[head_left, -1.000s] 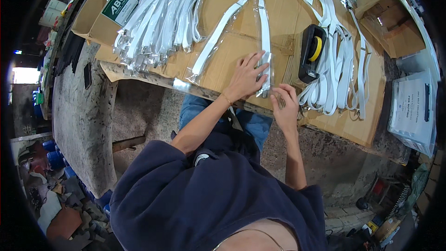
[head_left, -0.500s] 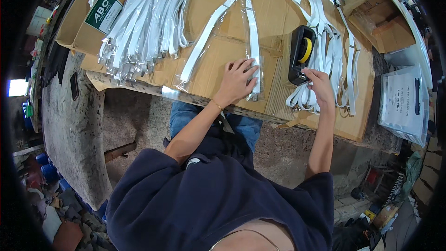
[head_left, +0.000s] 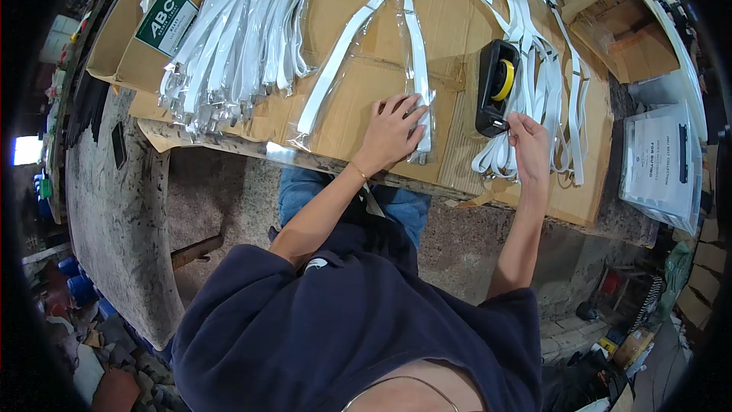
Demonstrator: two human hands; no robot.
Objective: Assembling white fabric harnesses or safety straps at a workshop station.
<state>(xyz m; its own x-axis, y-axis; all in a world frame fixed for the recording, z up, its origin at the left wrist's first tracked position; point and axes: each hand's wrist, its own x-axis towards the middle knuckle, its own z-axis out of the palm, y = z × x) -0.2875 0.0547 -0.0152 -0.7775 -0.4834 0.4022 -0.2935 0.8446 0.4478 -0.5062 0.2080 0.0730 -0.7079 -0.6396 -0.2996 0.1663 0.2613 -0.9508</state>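
Hands on the white straps and the tape dispenser

Left hand [head_left: 393,131] lies flat, fingers spread, on the bagged white Y-shaped strap [head_left: 358,69] on the cardboard sheet [head_left: 450,23]; right hand [head_left: 528,145] touches the black tape dispenser's [head_left: 494,88] near end, fingers loosely curled; whether they pinch anything is unclear.

I see the left hand [head_left: 393,133] pressed flat on a clear bag [head_left: 366,69] holding white Y-shaped straps [head_left: 381,27], on the cardboard sheet [head_left: 450,38]. The right hand [head_left: 528,141] touches the black tape dispenser [head_left: 494,88], beside a pile of loose straps [head_left: 545,76].
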